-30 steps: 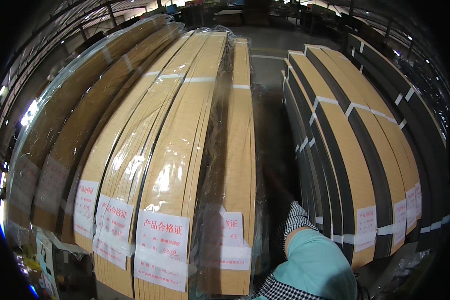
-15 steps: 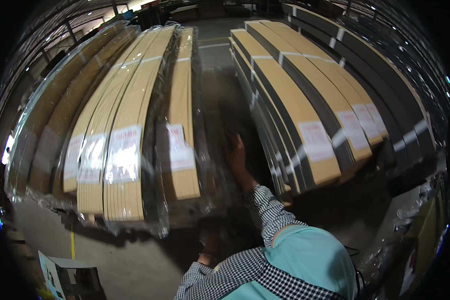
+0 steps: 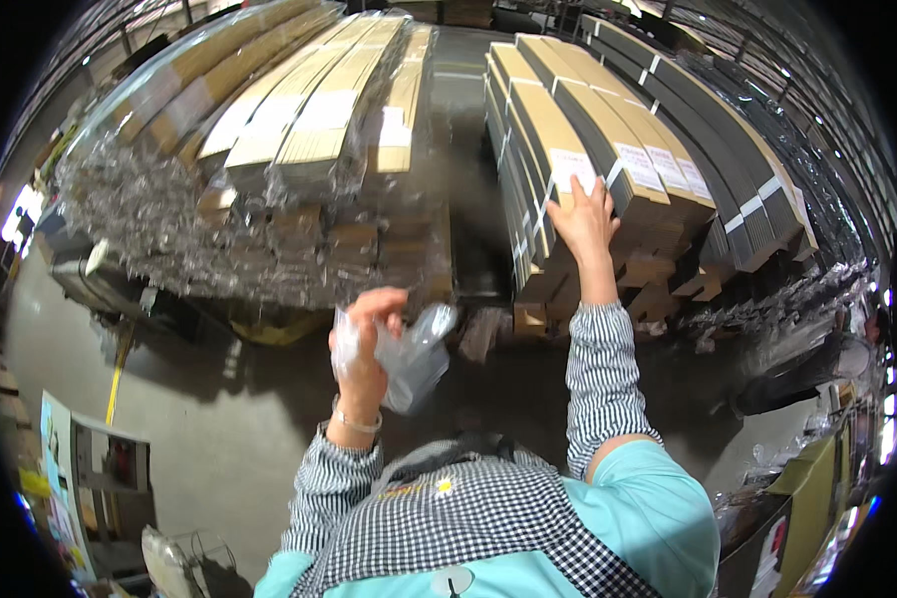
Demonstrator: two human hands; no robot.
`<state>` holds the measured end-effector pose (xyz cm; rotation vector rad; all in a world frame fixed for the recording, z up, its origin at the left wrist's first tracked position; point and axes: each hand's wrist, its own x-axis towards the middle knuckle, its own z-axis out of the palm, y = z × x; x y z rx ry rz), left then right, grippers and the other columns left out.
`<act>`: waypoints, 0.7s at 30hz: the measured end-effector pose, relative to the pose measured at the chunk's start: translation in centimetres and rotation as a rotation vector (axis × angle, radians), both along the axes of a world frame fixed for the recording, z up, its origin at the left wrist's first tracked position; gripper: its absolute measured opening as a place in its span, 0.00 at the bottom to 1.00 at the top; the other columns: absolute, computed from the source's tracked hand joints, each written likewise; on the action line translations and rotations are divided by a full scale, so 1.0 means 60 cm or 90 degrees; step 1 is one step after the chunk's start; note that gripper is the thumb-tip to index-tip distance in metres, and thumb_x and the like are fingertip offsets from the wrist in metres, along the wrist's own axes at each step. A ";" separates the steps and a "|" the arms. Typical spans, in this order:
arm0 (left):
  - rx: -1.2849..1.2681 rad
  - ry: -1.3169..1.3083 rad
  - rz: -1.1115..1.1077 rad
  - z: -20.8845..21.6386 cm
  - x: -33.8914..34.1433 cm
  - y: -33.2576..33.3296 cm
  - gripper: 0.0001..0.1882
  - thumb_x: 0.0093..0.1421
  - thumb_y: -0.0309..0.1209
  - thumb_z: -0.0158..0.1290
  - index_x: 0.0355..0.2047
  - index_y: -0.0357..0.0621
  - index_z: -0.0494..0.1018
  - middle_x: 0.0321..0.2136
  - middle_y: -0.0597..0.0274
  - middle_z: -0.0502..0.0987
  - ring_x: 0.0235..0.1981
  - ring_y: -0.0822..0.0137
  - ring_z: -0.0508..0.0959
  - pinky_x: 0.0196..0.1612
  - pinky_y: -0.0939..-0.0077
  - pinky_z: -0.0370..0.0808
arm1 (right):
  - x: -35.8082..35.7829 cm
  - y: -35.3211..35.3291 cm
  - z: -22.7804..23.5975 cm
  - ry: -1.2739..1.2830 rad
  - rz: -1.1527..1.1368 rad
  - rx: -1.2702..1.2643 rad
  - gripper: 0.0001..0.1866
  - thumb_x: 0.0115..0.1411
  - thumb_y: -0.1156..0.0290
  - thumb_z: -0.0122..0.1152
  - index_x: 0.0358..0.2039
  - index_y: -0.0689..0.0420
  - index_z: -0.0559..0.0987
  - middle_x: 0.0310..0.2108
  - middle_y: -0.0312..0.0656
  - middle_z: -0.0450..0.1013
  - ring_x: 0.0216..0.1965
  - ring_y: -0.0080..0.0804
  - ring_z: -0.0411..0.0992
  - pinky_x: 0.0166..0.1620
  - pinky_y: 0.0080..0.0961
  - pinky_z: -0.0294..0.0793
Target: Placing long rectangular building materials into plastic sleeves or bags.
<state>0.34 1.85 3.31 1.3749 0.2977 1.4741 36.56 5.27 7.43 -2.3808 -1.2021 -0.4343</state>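
Note:
My left hand point(image 3: 362, 349) is closed on a crumpled piece of clear plastic film point(image 3: 414, 364), which hangs to the right of the fingers. It is held in front of the left stack, apart from it. Out to the right, my right hand point(image 3: 586, 221) has its fingers spread. The fingertips lie at the near end of a strapped bundle of long cardboard strips point(image 3: 538, 120), touching its white label point(image 3: 571, 167). That bundle is brown on top and dark along its sides, with white straps across it.
The left stack of cardboard strips point(image 3: 319, 100) is wrapped in loose clear film point(image 3: 159, 229). A dark gap point(image 3: 468, 199) separates the two stacks. Dark strapped bundles point(image 3: 708, 149) lie at the far right. A box-like stand point(image 3: 110, 468) is at the lower left, beside a yellow floor line point(image 3: 120, 374).
My right hand has moved from the gap between the stacks to the right bundle's end. My left hand has risen into clear view with plastic film. The view has shifted, showing more floor.

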 end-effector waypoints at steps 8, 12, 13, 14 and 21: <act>-0.406 -0.360 -0.263 0.076 0.023 -0.047 0.16 0.68 0.42 0.51 0.46 0.42 0.74 0.42 0.58 0.78 0.39 0.67 0.76 0.43 0.71 0.76 | -0.070 -0.220 0.058 -0.162 0.003 0.064 0.26 0.55 0.54 0.63 0.52 0.53 0.78 0.62 0.43 0.66 0.61 0.47 0.61 0.59 0.48 0.57; -0.399 -0.324 -0.235 0.074 0.063 -0.054 0.15 0.68 0.40 0.52 0.45 0.42 0.74 0.41 0.59 0.78 0.38 0.67 0.76 0.43 0.72 0.76 | -0.193 -0.306 0.067 0.379 0.493 0.248 0.27 0.50 0.63 0.72 0.50 0.60 0.77 0.55 0.45 0.71 0.57 0.40 0.67 0.61 0.35 0.62; -0.369 -0.290 -0.224 0.077 0.079 -0.057 0.15 0.67 0.40 0.52 0.45 0.40 0.74 0.42 0.59 0.78 0.40 0.67 0.77 0.44 0.72 0.76 | -0.215 -0.307 0.066 0.466 0.597 0.269 0.31 0.46 0.65 0.76 0.51 0.59 0.75 0.52 0.42 0.72 0.55 0.37 0.69 0.60 0.31 0.65; -0.340 -0.255 -0.214 0.078 0.097 -0.061 0.15 0.67 0.39 0.53 0.46 0.39 0.75 0.42 0.58 0.78 0.41 0.66 0.78 0.45 0.72 0.76 | -0.235 -0.305 0.053 0.514 0.560 0.271 0.31 0.43 0.66 0.78 0.47 0.59 0.75 0.46 0.41 0.72 0.52 0.37 0.70 0.58 0.32 0.66; -0.255 -0.116 -0.073 0.081 0.123 -0.086 0.21 0.67 0.41 0.53 0.50 0.35 0.72 0.45 0.55 0.78 0.44 0.64 0.79 0.47 0.70 0.77 | -0.254 -0.278 0.014 0.452 0.532 0.426 0.05 0.62 0.77 0.61 0.32 0.64 0.76 0.28 0.35 0.71 0.30 0.20 0.67 0.35 0.20 0.68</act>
